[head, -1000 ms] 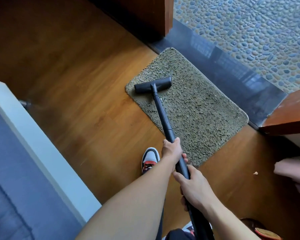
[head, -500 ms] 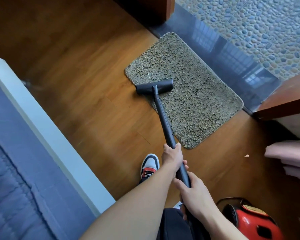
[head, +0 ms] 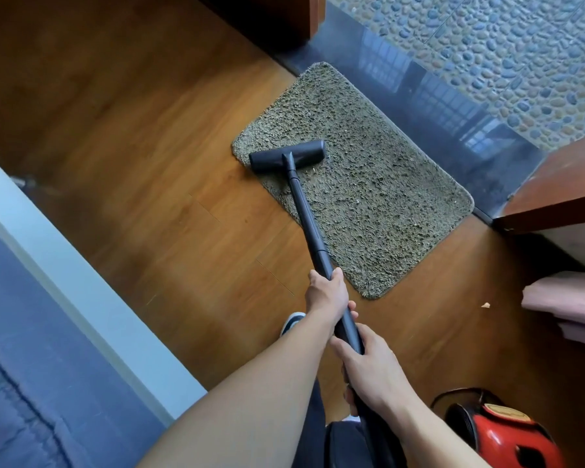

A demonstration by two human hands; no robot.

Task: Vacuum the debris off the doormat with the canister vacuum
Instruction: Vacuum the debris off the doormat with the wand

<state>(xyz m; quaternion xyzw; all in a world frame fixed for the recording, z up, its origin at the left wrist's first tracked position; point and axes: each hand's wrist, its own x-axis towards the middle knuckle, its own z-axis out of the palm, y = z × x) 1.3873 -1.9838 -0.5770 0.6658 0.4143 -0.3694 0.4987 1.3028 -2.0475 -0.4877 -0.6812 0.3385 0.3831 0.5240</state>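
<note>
A shaggy olive-brown doormat (head: 368, 184) lies on the wooden floor against a dark threshold. The black floor nozzle (head: 286, 157) of the vacuum rests on the mat's near-left corner. Its black wand (head: 306, 217) runs back toward me. My left hand (head: 326, 293) grips the wand higher up. My right hand (head: 372, 366) holds it lower, close to my body. The red canister vacuum (head: 500, 434) sits on the floor at bottom right. Small pale specks show on the mat just right of the nozzle.
A white-edged bed with a blue cover (head: 48, 332) fills the left side. Wooden door frames (head: 554, 197) stand at the right and top. Folded pink cloth (head: 568, 298) lies at the right. A crumb (head: 486, 305) sits on the floor. My shoe (head: 293, 321) shows under my left arm.
The nozzle has been drawn back toward the mat's near-left corner and sits nearer that edge. The view shifted, bringing the red canister into sight.
</note>
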